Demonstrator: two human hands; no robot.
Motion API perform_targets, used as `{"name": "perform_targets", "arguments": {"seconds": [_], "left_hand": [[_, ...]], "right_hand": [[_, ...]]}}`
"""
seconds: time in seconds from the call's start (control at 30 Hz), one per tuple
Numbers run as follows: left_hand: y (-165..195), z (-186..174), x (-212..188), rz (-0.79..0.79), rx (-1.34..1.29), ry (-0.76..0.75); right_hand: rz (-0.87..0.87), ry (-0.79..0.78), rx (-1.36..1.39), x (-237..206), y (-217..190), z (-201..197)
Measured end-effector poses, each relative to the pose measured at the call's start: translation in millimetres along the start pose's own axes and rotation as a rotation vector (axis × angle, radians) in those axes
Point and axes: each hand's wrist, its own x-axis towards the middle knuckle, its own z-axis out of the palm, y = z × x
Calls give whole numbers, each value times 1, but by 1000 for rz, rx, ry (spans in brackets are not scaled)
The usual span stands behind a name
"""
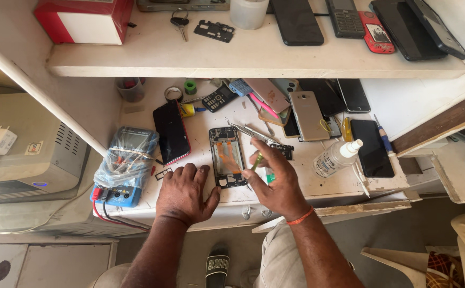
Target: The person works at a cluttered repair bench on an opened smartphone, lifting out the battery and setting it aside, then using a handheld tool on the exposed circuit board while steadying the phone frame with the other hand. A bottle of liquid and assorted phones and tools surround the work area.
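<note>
Nearest the camera, the left hand (183, 191) lies flat and released on the white worktop (344, 186), fingers spread, its thumb reaching toward the bottom edge of the opened phone (227, 157). The right hand (272, 181) is pinched around a small green tool (257, 160), thumb and forefinger closed on it, the tip held just beside the right edge of the opened phone. An orange band circles that wrist.

The opened phone lies back-off between the two hands, showing orange ribbon inside a dark frame. Just left of the left hand sits a small card tray (163, 174), and further left a blue multimeter (124, 165) wrapped in clear plastic, red and black leads trailing from it. To the right, a clear spray bottle (336, 157) lies on its side near a dark phone (372, 148).

Beyond the opened phone lie metal tweezers (248, 129), a red-edged phone (171, 132) face up, a gold phone (307, 115), and a keypad handset (218, 97).

Farthest off, the upper shelf (253, 66) carries a red box (86, 20), keys (179, 22), a white cup (249, 13) and several more phones.
</note>
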Motion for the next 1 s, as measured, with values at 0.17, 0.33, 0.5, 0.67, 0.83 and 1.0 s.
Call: {"name": "perform_targets", "arguments": {"seconds": [0.17,0.33,0.5,0.67,0.83,1.0], "left_hand": [[1,-1,1,-10,-3,-26],[1,-1,0,-6,-9,-10],[1,-2,0,-17,7,-44],[2,-1,1,-8,8,-27],[1,0,0,-12,12,-33],[1,0,0,-19,11,-54]], "right_hand": [[127,24,-13,0,2,-1],[39,20,-54,-1,7,-2],[99,-1,136,-5,13,-2],[9,41,-7,-4,17,-2],[110,55,213,-3,18,-2],[169,45,63,-5,18,-1]]}}
